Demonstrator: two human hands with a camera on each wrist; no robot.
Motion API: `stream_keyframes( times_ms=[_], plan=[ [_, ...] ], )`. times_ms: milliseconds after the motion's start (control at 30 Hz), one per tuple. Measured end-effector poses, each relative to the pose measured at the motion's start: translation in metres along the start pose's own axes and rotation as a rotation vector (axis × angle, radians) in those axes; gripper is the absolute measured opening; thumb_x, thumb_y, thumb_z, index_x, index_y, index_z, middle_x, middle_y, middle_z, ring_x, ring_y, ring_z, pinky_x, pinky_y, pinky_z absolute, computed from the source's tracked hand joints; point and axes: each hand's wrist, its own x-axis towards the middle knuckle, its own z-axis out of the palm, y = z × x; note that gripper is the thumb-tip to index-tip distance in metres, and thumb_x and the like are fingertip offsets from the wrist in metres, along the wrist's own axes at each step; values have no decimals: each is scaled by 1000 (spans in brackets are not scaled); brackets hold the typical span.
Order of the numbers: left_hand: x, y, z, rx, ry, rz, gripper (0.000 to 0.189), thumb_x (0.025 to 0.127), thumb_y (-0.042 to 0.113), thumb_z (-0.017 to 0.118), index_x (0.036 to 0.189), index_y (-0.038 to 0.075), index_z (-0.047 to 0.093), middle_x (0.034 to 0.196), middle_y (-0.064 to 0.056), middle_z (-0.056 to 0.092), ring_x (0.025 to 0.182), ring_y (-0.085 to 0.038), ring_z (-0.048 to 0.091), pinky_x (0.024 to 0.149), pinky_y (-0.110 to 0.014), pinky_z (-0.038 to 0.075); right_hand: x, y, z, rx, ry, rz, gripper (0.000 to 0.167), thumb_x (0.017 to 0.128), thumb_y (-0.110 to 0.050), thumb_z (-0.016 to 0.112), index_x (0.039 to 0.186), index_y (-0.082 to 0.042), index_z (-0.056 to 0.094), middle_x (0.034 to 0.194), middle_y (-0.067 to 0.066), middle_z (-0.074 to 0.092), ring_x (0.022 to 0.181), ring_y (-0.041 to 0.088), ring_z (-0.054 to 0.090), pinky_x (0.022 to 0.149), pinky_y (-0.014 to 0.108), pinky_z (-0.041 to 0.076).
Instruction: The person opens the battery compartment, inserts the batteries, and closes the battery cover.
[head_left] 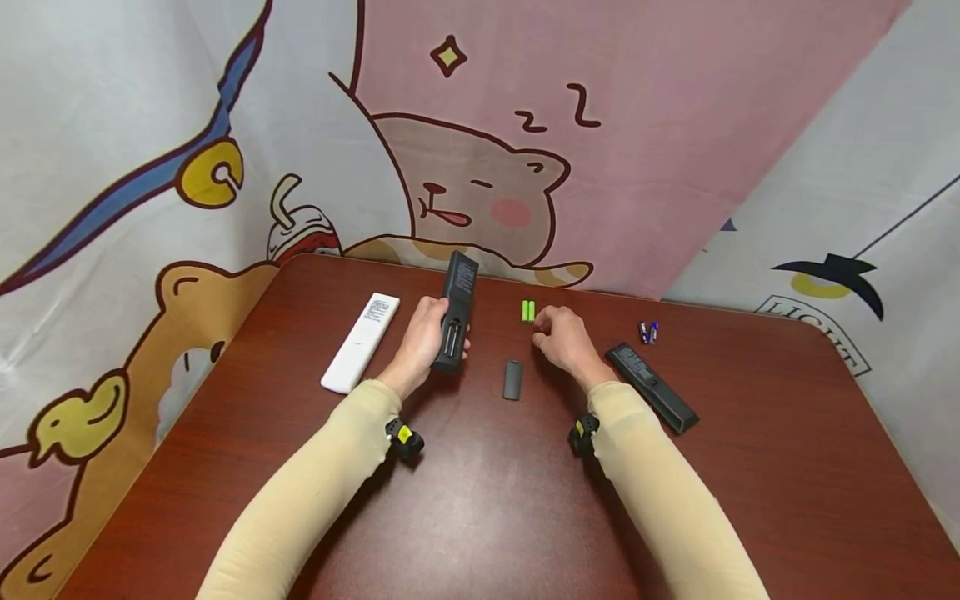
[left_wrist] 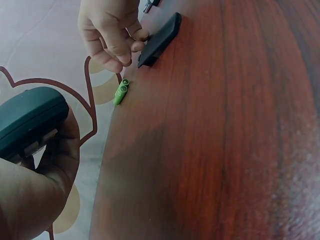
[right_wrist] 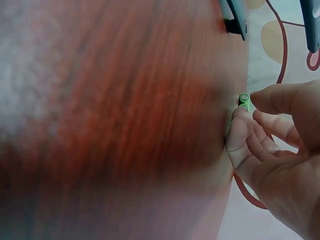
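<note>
My left hand grips a black remote control, back side up, its battery compartment uncovered. In the left wrist view the same remote control is seen from one end, with the fingers round it. Two green batteries lie side by side on the table. Beside them, my right hand hovers with fingers loosely bent and nothing visible between them. From the right wrist, the thumb and forefinger appear close to the green batteries; whether they touch cannot be told. A dark battery cover lies nearer me.
To the left lies a white remote control. Right of my right hand is another black remote control, with two blue batteries behind it. A printed cloth hangs along the far edge of the brown table.
</note>
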Motion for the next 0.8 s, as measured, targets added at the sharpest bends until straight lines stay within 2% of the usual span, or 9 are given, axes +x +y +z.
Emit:
stream_keyframes(
  times_ms=[267,800],
  plan=[
    [1,0,0,-1,9,-7,21,112,27,31,113,8,39,99,-22,59,66,-26,64,58,-39,58,9,3,-2,1,2,7,28,96,-6,66,123,3,61,120,24,58,111,40,58,97,52,49],
    [1,1,0,2,10,2,21,112,26,30,111,8,40,95,-18,59,64,-25,64,55,-36,57,30,5,-4,-22,-39,19,49,94,-7,68,140,2,53,128,26,56,121,42,55,104,53,45]
  ],
)
